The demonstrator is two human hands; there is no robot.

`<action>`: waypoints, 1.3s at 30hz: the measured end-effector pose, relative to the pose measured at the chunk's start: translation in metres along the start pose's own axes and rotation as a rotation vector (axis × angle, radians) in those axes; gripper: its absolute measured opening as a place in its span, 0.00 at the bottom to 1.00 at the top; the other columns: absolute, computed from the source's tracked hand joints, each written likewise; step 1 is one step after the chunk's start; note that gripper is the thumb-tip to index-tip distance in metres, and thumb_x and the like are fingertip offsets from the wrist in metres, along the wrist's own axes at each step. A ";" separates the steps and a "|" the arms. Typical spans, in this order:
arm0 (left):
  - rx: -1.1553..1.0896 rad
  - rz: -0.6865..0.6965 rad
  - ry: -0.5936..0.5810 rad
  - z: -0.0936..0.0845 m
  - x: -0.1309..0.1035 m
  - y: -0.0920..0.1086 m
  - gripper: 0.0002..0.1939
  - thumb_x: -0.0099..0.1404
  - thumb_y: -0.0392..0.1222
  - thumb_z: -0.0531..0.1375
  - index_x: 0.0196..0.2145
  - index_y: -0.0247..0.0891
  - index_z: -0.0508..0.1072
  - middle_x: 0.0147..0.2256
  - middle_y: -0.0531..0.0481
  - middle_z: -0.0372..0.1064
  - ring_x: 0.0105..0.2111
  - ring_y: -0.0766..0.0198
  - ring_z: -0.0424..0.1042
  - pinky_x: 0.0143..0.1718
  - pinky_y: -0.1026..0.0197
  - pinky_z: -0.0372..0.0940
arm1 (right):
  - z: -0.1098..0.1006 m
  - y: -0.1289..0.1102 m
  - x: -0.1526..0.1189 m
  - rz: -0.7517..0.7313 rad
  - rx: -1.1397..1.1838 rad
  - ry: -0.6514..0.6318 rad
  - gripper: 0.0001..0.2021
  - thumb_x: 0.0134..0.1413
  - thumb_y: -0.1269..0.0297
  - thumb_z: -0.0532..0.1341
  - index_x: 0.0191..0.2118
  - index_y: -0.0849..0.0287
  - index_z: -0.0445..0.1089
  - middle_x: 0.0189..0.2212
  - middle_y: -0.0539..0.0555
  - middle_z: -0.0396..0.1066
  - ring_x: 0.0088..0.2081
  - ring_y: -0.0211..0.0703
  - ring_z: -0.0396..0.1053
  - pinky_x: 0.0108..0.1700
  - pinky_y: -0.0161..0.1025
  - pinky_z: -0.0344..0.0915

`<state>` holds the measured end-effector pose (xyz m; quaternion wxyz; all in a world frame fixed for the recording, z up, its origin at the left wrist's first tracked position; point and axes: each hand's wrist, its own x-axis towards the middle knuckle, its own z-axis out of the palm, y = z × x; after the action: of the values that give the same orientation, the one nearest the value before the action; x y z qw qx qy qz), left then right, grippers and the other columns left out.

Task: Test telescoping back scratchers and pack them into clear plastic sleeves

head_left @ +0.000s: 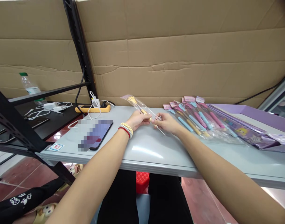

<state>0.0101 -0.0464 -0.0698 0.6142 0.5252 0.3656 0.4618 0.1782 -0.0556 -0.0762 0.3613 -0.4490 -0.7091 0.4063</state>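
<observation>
A yellow back scratcher (144, 111) with a small hand-shaped head lies slantwise in a clear plastic sleeve, just above the grey table (137, 152). My left hand (138, 119), with a braided bracelet and red cord at the wrist, is closed on its middle. My right hand (166, 122) pinches the wrapped handle end, fingers bent around the sleeve. To the right lies a fanned pile of wrapped back scratchers (198, 118) in blue, pink and yellow, with pink tags toward the wall.
A phone (101, 135) lies left of my arms. Behind it sits an orange power strip (93, 108) with a white charger (95, 101). A purple box (256, 115) with printed packaging stands right. Cardboard (156, 49) lines the back; a black shelf post (79, 43) rises left.
</observation>
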 end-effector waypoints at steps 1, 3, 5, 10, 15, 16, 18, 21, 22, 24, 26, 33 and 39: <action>0.003 -0.004 0.006 0.000 0.000 0.000 0.09 0.55 0.34 0.66 0.28 0.32 0.67 0.26 0.49 0.69 0.27 0.67 0.70 0.36 0.60 0.68 | 0.000 0.000 0.000 0.008 0.007 -0.017 0.25 0.39 0.46 0.68 0.30 0.58 0.57 0.18 0.48 0.69 0.17 0.31 0.57 0.21 0.30 0.52; -0.021 0.006 0.053 -0.001 -0.001 0.000 0.08 0.56 0.32 0.64 0.29 0.33 0.66 0.26 0.49 0.70 0.27 0.65 0.72 0.38 0.57 0.69 | 0.000 0.000 0.001 0.030 0.029 -0.048 0.23 0.41 0.46 0.66 0.30 0.58 0.58 0.19 0.50 0.70 0.16 0.32 0.58 0.19 0.31 0.51; -0.054 0.009 0.093 -0.001 -0.001 0.001 0.09 0.56 0.30 0.63 0.33 0.34 0.65 0.27 0.49 0.71 0.27 0.63 0.73 0.37 0.54 0.69 | -0.001 -0.002 0.002 0.066 0.070 -0.056 0.19 0.45 0.47 0.63 0.30 0.58 0.59 0.21 0.52 0.71 0.16 0.33 0.59 0.18 0.32 0.49; -0.059 0.061 0.176 -0.006 -0.001 0.003 0.13 0.56 0.30 0.64 0.37 0.36 0.65 0.29 0.48 0.72 0.27 0.63 0.73 0.34 0.56 0.70 | -0.011 -0.003 0.003 0.061 0.072 0.122 0.14 0.35 0.67 0.62 0.34 0.58 0.63 0.26 0.51 0.71 0.21 0.35 0.62 0.20 0.32 0.51; -0.064 0.136 0.311 -0.009 0.003 0.002 0.09 0.57 0.26 0.61 0.33 0.34 0.65 0.28 0.49 0.70 0.26 0.66 0.72 0.31 0.61 0.70 | -0.018 0.005 0.003 -0.167 -0.281 0.281 0.09 0.32 0.68 0.60 0.28 0.60 0.67 0.24 0.49 0.67 0.24 0.35 0.59 0.27 0.34 0.55; -0.065 0.137 0.327 -0.009 0.003 0.002 0.09 0.57 0.25 0.60 0.32 0.34 0.64 0.28 0.49 0.70 0.26 0.66 0.72 0.31 0.61 0.70 | -0.018 0.005 0.002 -0.198 -0.351 0.269 0.07 0.34 0.67 0.61 0.26 0.60 0.68 0.23 0.49 0.67 0.25 0.35 0.59 0.28 0.35 0.55; -0.077 0.140 0.346 -0.009 0.004 0.001 0.10 0.57 0.25 0.61 0.31 0.34 0.63 0.27 0.49 0.69 0.26 0.66 0.72 0.33 0.59 0.71 | -0.018 0.004 0.001 -0.256 -0.447 0.241 0.05 0.37 0.65 0.61 0.24 0.60 0.71 0.23 0.51 0.68 0.26 0.37 0.61 0.30 0.35 0.56; -0.111 0.160 0.321 -0.007 0.003 0.001 0.12 0.56 0.25 0.62 0.32 0.35 0.63 0.27 0.50 0.70 0.27 0.64 0.73 0.36 0.54 0.71 | -0.017 0.000 -0.001 -0.305 -0.534 0.248 0.07 0.40 0.63 0.62 0.23 0.60 0.74 0.23 0.53 0.69 0.27 0.38 0.63 0.31 0.36 0.57; -0.120 0.168 0.307 -0.006 0.002 0.001 0.13 0.56 0.25 0.62 0.33 0.36 0.63 0.28 0.50 0.70 0.28 0.64 0.73 0.37 0.53 0.71 | -0.017 -0.002 -0.002 -0.307 -0.547 0.259 0.07 0.40 0.62 0.63 0.24 0.60 0.75 0.23 0.53 0.70 0.27 0.38 0.63 0.31 0.36 0.57; -0.133 0.180 0.280 -0.005 0.000 0.001 0.13 0.56 0.25 0.62 0.34 0.36 0.62 0.29 0.50 0.71 0.29 0.64 0.73 0.39 0.52 0.71 | -0.018 -0.003 -0.002 -0.301 -0.551 0.261 0.07 0.41 0.62 0.64 0.25 0.59 0.77 0.23 0.53 0.70 0.27 0.38 0.63 0.31 0.36 0.57; -0.152 0.187 0.266 -0.004 -0.001 0.001 0.13 0.57 0.25 0.61 0.35 0.36 0.62 0.30 0.50 0.71 0.30 0.65 0.73 0.40 0.52 0.71 | -0.019 -0.003 -0.002 -0.309 -0.541 0.248 0.08 0.42 0.61 0.64 0.26 0.59 0.78 0.24 0.53 0.70 0.27 0.38 0.64 0.31 0.36 0.57; -0.228 0.166 0.284 0.000 -0.001 0.002 0.11 0.58 0.26 0.61 0.32 0.35 0.62 0.30 0.50 0.69 0.30 0.66 0.73 0.44 0.50 0.70 | -0.019 0.003 0.002 -0.388 -0.531 0.270 0.08 0.44 0.60 0.65 0.28 0.57 0.80 0.22 0.53 0.70 0.27 0.39 0.63 0.31 0.36 0.57; -0.296 0.140 0.305 0.003 -0.001 0.001 0.11 0.59 0.25 0.60 0.34 0.35 0.61 0.30 0.50 0.69 0.32 0.66 0.74 0.46 0.52 0.69 | -0.017 0.005 0.003 -0.458 -0.558 0.288 0.11 0.49 0.59 0.61 0.32 0.58 0.80 0.22 0.54 0.70 0.27 0.39 0.62 0.30 0.36 0.56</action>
<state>0.0128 -0.0485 -0.0687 0.5886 0.3778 0.3451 0.6259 0.1941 -0.0467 -0.0733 0.4023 -0.4126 -0.8163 0.0396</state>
